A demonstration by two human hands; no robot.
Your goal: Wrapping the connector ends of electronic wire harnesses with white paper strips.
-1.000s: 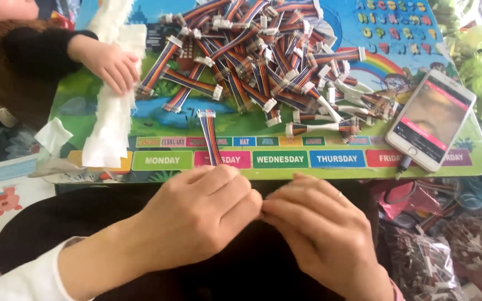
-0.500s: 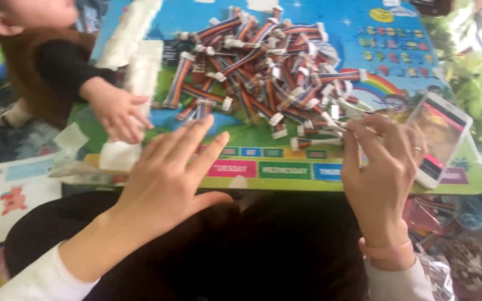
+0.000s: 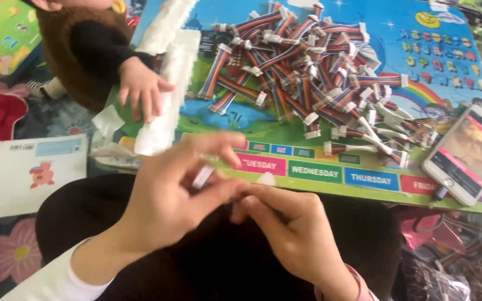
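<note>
A: Head view, item one: left hand [image 3: 168, 195], over the lap just off the board's near edge. State?

B: Fingers curled; thumb and forefinger pinch a small white connector [image 3: 202, 177]. The cable behind it is hidden by the fingers.

A: Item two: right hand [image 3: 285, 228].

B: Touching the left, fingertips closed in at the same spot. Whether it grips the connector or only steadies it, I cannot tell; the meeting point is blurred.

A: Item three: board [image 3: 319, 192].

B: A colourful children's board with a row of coloured tiles along the near edge. It carries the rest.

A: Item four: stock.

B: A pile [image 3: 308, 72] of rainbow ribbon cables with white ends, heaped from the centre towards the far edge, with strays trailing to the right.

A: Other entries?

B: A phone [image 3: 467, 153] with its screen lit, at the near right corner. A white strip [image 3: 165, 83] runs down the left edge. A child's hand [image 3: 140, 89] rests on that strip, apart from the worker's hands.

A: Step in hand?

B: Judged: working one cable's connector between both hands. The next move seems to call for a firm two-finger hold and fine alignment.
</note>
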